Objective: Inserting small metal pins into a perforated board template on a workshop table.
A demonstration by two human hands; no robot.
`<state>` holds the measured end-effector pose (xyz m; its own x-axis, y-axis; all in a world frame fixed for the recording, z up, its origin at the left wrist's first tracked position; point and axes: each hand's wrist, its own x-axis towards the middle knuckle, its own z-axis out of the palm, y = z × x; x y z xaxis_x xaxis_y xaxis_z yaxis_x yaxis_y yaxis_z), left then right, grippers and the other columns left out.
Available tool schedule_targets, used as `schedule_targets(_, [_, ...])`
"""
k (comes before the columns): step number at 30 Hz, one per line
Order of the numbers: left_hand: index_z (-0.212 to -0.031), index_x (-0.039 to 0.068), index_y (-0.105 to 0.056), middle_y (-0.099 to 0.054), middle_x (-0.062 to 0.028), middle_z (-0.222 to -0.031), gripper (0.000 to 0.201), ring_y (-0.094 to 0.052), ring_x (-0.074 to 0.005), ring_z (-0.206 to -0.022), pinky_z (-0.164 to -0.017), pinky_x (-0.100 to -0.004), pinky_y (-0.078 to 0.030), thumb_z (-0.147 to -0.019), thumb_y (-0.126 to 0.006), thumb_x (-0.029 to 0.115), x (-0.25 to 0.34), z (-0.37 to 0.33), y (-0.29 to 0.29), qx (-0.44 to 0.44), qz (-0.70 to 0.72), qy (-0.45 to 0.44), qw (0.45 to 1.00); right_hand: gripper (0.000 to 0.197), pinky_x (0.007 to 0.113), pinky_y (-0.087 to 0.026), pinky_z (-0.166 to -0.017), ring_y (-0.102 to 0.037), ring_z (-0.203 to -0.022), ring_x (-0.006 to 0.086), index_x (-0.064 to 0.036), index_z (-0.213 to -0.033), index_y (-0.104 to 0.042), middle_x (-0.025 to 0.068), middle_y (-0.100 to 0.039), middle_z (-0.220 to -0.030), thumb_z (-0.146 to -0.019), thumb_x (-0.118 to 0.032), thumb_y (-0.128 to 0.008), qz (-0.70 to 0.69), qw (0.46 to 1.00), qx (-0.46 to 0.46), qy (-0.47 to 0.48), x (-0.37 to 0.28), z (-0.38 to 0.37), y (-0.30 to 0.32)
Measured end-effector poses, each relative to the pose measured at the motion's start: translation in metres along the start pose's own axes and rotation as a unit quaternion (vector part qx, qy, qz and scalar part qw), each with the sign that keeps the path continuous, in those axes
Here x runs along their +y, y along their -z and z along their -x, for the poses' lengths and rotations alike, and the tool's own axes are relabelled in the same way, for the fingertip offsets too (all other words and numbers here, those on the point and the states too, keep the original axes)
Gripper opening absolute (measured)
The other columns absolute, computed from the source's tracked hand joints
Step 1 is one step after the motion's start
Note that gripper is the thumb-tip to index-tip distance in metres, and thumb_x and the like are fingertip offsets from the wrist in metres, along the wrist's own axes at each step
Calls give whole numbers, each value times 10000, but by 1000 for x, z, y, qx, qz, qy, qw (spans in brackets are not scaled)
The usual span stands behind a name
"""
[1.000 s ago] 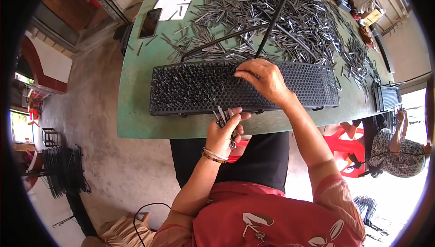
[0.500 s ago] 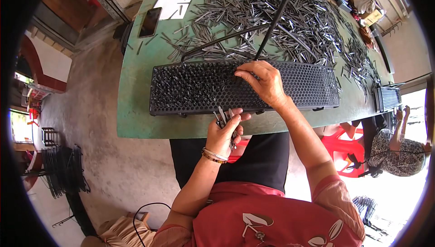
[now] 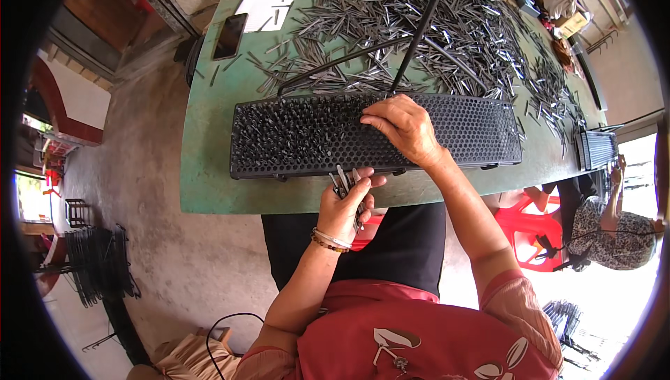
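Observation:
A long black perforated tray (image 3: 474, 132) lies across the near side of a green table (image 3: 209, 170); its left half is filled with upright thin metal pieces. My left hand (image 3: 345, 202) is at the table's near edge, closed around a small bundle of metal pieces (image 3: 342, 181). Over the middle of the tray, my right hand (image 3: 405, 129) has its fingertips pinched down at the holes; what they hold is hidden. A large heap of loose grey metal pieces (image 3: 447, 24) covers the far part of the table.
A dark phone (image 3: 229, 36) and a white sheet of paper (image 3: 264, 9) lie at the table's far left. A black rod (image 3: 422, 24) slants over the heap. Another person (image 3: 614, 226) sits at the right by a red plastic stool (image 3: 523, 223). Black wire racks (image 3: 98, 265) stand on the concrete floor at left.
My right hand has shifted slightly along the tray's middle. My left hand stays at the table edge with its bundle.

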<state>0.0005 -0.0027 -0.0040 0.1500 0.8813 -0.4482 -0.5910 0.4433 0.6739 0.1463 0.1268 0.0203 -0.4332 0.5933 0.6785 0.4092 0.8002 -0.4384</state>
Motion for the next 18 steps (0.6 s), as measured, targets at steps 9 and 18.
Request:
schedule_targets(9, [-1078,45,-575,-656,-127,-984,196,-484,-52,-559,-398,-163,-337,-901,-572,129,1,0,-1,1,-1,2,1000,169,324,-489,-671,-613,-722,230,-32,-870,-664,63,-661,-809,-730,-98,-730,-15,1000,-11,-5,2,3,-3])
schedule_targets(18, [-1082,43,-573,-655,-127,-979,201,-484,-53,-558,-397,-165,-338,-901,-572,130,1,-1,0,1,-5,0,1000,146,325,-491,-721,-623,-779,226,-31,-883,-680,66,-675,-843,-758,-101,-712,-71,995,-27,-66,2,5,-7])
